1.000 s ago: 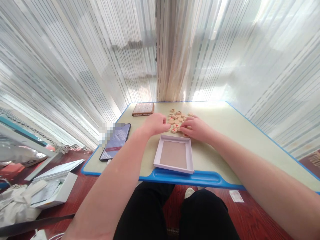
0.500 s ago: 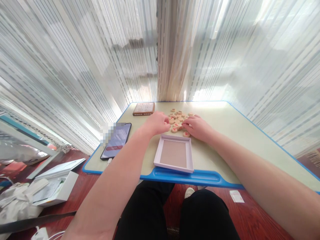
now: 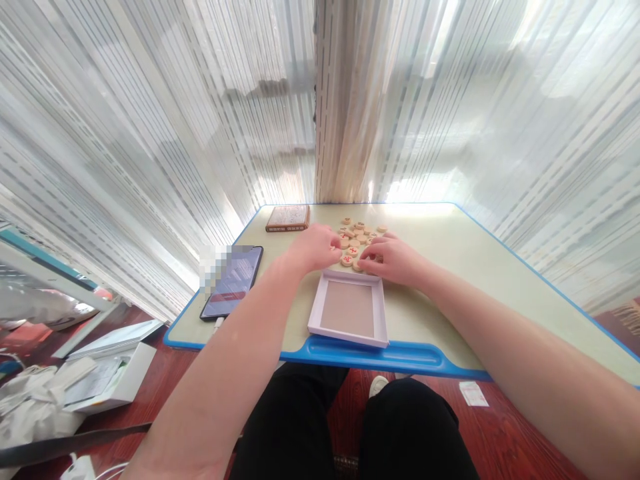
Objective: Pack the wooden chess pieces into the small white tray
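Several round wooden Chinese chess pieces with carved characters, some of them red, lie in a loose cluster between my hands. At the cluster's left side my left hand is closed, its fingers curled over a piece that is partly covered. My right hand is on the other side, fingers bent together, with the fingertips on a piece at the near edge of the cluster. Just in front of the pieces is a shallow, pale lilac box tray with a brown-grey bottom.
A brown box stands at the table's back left. A phone with a cable lies at the left edge. The pale table has a blue rim and a front groove. Curtains hang directly behind it.
My right hand has shifted slightly left and toward me. The piece near its fingers at the front of the cluster has slid left. My left hand has barely moved.
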A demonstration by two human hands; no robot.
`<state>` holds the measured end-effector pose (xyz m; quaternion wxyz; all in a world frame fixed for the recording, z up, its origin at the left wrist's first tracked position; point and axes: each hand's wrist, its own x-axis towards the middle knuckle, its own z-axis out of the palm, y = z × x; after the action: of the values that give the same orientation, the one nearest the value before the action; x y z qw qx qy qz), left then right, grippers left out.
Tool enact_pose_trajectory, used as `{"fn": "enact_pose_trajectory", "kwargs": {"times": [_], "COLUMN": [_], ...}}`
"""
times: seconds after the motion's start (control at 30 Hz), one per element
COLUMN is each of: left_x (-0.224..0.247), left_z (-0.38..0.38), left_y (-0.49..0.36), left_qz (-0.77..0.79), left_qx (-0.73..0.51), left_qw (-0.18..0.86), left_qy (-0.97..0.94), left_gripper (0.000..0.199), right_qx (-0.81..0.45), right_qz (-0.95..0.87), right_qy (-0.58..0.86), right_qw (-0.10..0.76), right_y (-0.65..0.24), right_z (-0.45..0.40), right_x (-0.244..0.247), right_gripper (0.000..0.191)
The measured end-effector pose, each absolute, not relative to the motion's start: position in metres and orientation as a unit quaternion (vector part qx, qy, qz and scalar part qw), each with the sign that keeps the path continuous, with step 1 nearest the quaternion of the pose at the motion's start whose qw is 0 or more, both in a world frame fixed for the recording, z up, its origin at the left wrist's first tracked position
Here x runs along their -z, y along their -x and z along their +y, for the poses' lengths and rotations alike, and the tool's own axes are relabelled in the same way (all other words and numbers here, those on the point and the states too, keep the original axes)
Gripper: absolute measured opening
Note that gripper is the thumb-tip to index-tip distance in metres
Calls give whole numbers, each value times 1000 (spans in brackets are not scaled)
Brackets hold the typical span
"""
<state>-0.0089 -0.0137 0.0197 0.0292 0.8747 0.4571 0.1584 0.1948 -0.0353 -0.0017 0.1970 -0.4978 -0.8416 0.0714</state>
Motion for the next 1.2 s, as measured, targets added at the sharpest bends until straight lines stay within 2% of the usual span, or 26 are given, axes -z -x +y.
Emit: {"fn": "enact_pose_trajectory", "kwargs": {"times": [0.2, 0.37, 0.63, 0.9, 1.0, 1.2], "left_x": [-20, -18, -16, -16, -16, -18], "left_z": [-14, -11, -8, -3, -3, 0], "left_y": [8, 9, 10, 15, 16, 20], "left_qz": [453, 452, 440, 456, 459, 481], "left_qx": [-164, -176, -186, -194, -201, -246], "left_qw": [27, 20, 15, 15, 20, 16], "left_qy": [-876, -874, -878, -868, -865, -841], "left_gripper": [24, 24, 24, 26, 33, 39], "right_qx": [-98, -91, -84, -126, -149, -181], "right_qz": [-821, -797, -832, -880, -867, -849], "right_qy": [529, 552, 502, 421, 446, 469], "right_qw": [193, 227, 219, 182, 168, 160], "right_y": [-190, -189, -194, -194, -195, -199], "right_z": [-37, -36, -41, -54, -52, -46], "right_x": [-3, 0, -8, -18, -16, -13], "right_gripper": [20, 4, 19, 17, 10, 9]}}
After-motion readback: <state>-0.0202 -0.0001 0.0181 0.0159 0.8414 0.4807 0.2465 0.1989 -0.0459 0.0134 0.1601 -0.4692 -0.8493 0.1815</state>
